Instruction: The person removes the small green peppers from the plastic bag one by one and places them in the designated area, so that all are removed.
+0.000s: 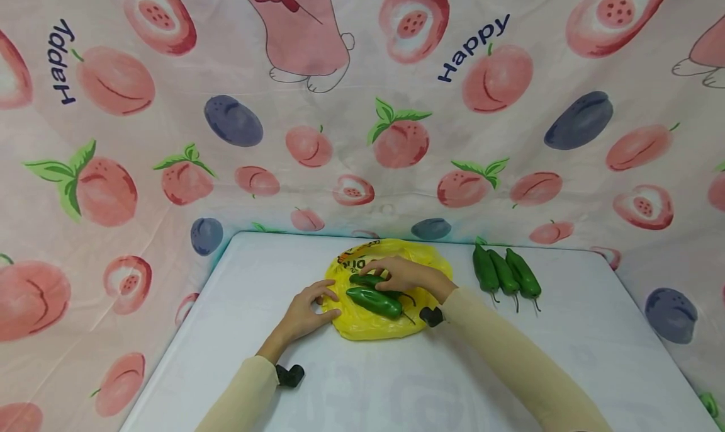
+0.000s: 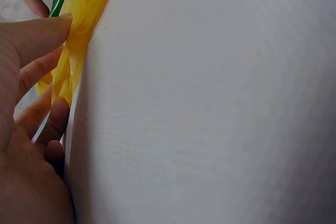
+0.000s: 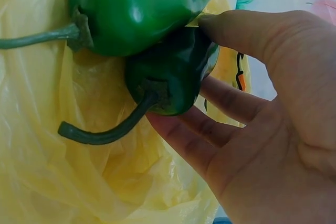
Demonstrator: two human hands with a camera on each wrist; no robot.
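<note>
A yellow plastic bag (image 1: 362, 330) lies flat on the white table, with two long green peppers on top, side by side. My right hand (image 1: 404, 273) reaches over the bag and grips the farther pepper (image 3: 170, 72) between thumb and fingers, its curved stem pointing away from the palm. Beside it lies the nearer, glossy pepper (image 1: 376, 303), which the right hand does not hold. At the bag's left edge my left hand (image 1: 308, 309) holds the crumpled plastic with its thumb and curled fingers. The left wrist view shows this yellow edge (image 2: 79, 40) between them.
Three more green peppers (image 1: 503, 272) lie in a row right of the bag, stems toward me. The white table (image 1: 362, 388) ends at a peach-printed cloth (image 1: 351, 123) hanging behind and at the sides. Each wrist wears a small black camera (image 1: 291, 375).
</note>
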